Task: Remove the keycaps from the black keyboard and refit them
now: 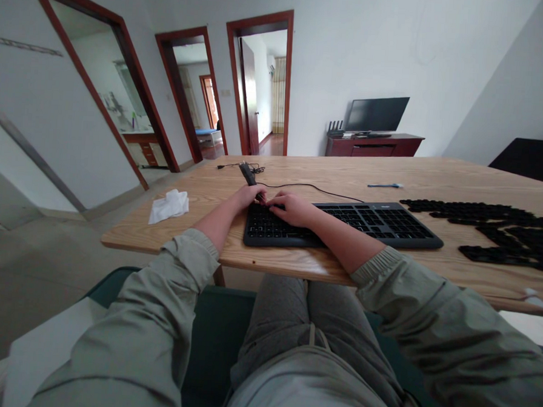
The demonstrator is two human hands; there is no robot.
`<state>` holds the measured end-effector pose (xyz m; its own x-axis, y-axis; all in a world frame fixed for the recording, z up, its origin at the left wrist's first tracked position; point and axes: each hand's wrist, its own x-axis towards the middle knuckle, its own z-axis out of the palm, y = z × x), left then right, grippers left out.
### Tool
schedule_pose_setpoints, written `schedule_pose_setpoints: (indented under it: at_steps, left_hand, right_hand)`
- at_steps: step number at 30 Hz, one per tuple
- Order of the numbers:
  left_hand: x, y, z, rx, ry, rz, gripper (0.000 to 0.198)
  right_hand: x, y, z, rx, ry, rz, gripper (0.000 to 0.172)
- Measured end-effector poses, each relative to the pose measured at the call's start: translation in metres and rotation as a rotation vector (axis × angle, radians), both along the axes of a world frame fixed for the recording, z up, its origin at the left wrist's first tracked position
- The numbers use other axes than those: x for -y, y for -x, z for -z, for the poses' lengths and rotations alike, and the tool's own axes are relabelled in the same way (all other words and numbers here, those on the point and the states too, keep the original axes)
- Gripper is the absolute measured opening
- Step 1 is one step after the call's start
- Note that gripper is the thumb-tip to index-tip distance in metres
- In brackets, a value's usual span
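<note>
White wall behind dark-red cabinet.
Television atop cabinet; three red-framed doorways left of cabinet, curtain through nearest.

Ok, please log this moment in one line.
left hand: holds black tool; right hand: at left end of keyboard; keycaps: right of keyboard

It's 1 cam on my head, facing forward and down over my lap at the wooden table. My left hand and right hand land around mid-frame, pretty near; my sleeves are even closer. View's super wide, reaching past the table to door frames and the far wall.
</note>
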<state>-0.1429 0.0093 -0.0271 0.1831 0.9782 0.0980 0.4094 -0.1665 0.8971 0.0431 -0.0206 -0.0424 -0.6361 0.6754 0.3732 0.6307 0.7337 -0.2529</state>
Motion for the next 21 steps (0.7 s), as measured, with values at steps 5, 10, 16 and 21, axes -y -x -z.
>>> schedule_pose_setpoints:
  at_steps: [5,10,16,21]
  left_hand:
    - [-0.004,0.004,0.007,0.079,-0.007,0.044,0.021]
    - [-0.011,0.005,0.014,0.152,0.026,0.014,0.019]
    - [-0.010,0.003,0.007,0.335,0.111,0.009,0.021]
    - [-0.006,0.000,0.002,0.445,0.160,0.056,0.021]
  right_hand:
    - [-0.001,0.000,-0.002,0.007,0.011,-0.015,0.034]
    - [-0.002,0.001,-0.003,0.023,-0.005,-0.028,0.033]
    - [-0.002,0.003,-0.007,-0.010,0.034,-0.010,0.031]
    - [-0.002,0.006,-0.007,-0.022,0.019,0.010,0.026]
